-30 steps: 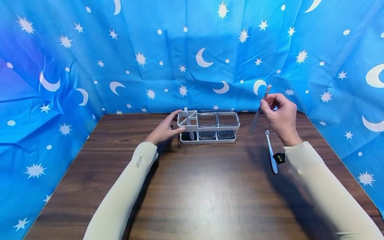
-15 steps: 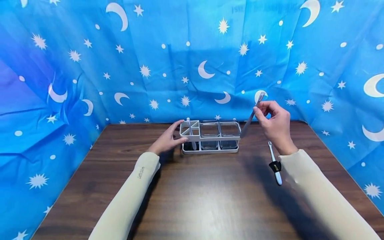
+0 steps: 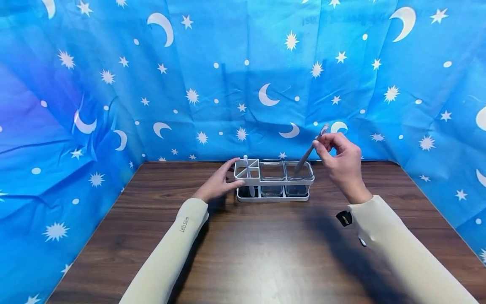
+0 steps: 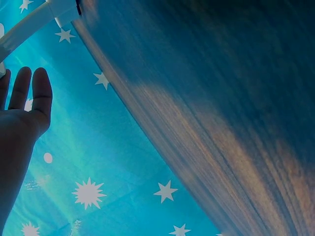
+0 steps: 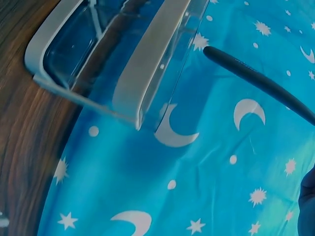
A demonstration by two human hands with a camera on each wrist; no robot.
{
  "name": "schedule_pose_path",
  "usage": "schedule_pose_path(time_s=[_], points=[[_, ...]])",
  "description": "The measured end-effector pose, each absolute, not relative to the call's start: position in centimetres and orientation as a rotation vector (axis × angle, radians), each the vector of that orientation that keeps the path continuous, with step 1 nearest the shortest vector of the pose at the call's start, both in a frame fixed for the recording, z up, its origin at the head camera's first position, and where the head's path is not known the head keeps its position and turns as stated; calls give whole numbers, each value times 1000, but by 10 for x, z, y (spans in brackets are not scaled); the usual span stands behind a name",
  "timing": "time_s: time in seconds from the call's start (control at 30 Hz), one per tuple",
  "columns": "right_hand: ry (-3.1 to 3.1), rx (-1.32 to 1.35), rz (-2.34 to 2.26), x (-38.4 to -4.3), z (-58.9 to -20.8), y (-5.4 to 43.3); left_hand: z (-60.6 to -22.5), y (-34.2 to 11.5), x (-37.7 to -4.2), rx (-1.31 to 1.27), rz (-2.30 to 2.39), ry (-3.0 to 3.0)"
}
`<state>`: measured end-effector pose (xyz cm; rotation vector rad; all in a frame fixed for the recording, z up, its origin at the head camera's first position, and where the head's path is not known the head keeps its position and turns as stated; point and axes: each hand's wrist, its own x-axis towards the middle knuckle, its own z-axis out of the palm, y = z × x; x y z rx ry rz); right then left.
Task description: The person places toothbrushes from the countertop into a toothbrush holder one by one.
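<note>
Two clear, round-cornered cups (image 3: 271, 191) sit in a pale rack (image 3: 288, 183) on the wood-grained worktop (image 3: 243, 245), before blue star-and-moon cloth (image 3: 231, 33). Right hand (image 3: 341, 164): grip closed in a pinch on a smooth dark toothbrush (image 3: 304, 158), slanted head-up near the rack; left hand (image 3: 218, 181): grip spread, holding the rack's left end.

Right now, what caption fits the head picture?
Left hand on the holder, right hand pinching a dark toothbrush.
</note>
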<state>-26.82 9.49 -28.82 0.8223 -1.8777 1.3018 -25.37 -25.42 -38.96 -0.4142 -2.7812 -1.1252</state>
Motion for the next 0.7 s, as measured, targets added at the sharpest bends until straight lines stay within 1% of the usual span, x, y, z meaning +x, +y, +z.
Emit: schedule_pose_path(time_s=[0.47, 0.6, 0.7], points=[[-1815, 930, 1328, -272, -281, 59, -380, -265, -258, -389, -1108, -2781], [-1819, 937, 1352, -266, -283, 53, -384, -261, -257, -400, -1129, -2793], [-1837, 926, 1350, -251, -278, 48, -389, -255, -257, -427, -1153, -2787]])
